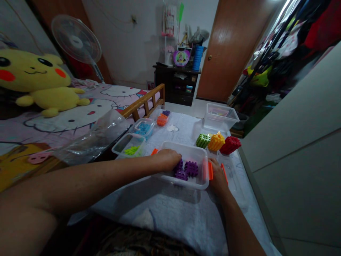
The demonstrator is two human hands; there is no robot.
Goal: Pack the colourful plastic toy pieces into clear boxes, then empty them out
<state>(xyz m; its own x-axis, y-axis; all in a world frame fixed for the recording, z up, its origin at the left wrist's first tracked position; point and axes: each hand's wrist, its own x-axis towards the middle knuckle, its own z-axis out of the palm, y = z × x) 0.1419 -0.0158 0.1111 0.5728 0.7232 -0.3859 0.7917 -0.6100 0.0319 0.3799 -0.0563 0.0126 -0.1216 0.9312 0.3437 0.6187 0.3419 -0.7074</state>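
Observation:
A clear plastic box [183, 147] with orange clips stands in front of me, holding several purple interlocking blocks [191, 168]. My left hand [169, 160] reaches over its left side, with the fingers closed downward at the leftmost purple block; the fingertips are partly hidden. At the box's right end, my right hand [217, 176] grips the outside by the orange clip [210, 171]; some of its fingers are out of sight. Just behind the box sit block stacks: green [203, 140], yellow [216, 142] and red [230, 145].
Left of the box are small tubs with lime pieces [131, 150], blue pieces [143, 128] and orange pieces [162, 120]. A larger clear bin [221, 117] stands at the back right. A clear lid [236, 181] lies on the right. Crumpled plastic [98, 135] lies by the bed.

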